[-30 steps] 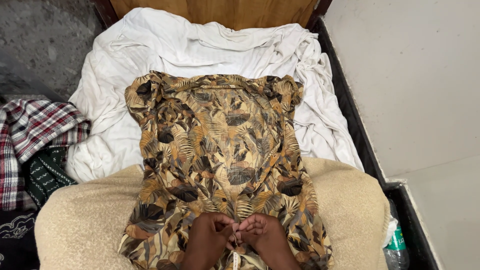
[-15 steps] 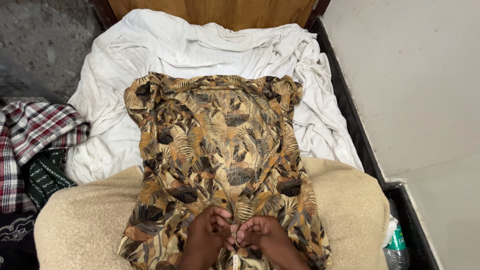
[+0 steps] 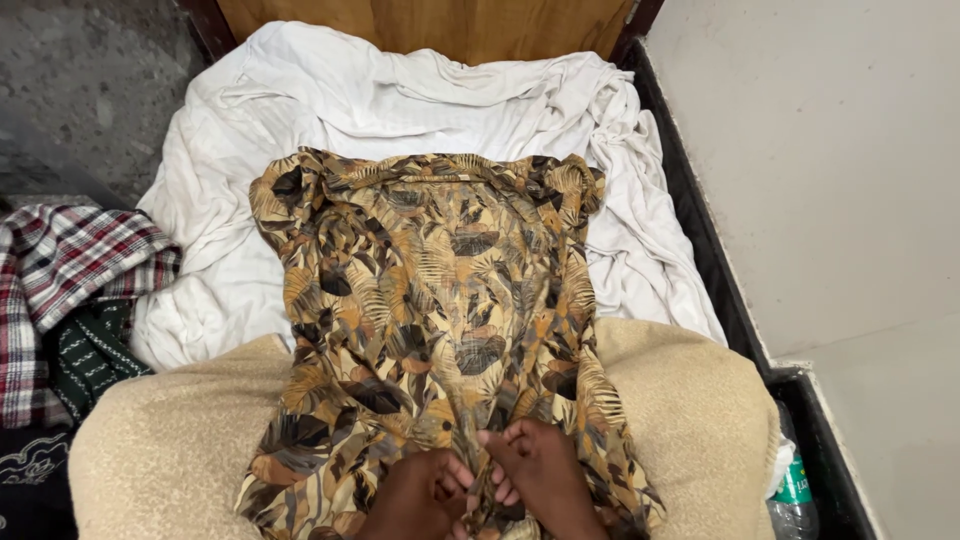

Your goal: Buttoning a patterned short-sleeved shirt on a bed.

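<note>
Both hands, left hand [image 3: 420,495] and right hand [image 3: 540,475], sit side by side at the near edge, fingers pinched on the centre front of a leaf-print shirt [image 3: 440,300] in brown, gold and black. Shirt lies spread flat over a beige blanket [image 3: 160,450] near and a crumpled white sheet [image 3: 400,100] far; plaid cloth [image 3: 70,270] left, plastic bottle [image 3: 795,490] right.

Single head-worn camera looking steeply down from above, facing forward along the bed, sitting close over the left hand [image 3: 420,495] and right hand [image 3: 540,475], leaf-print shirt [image 3: 430,320] filling the centre
</note>
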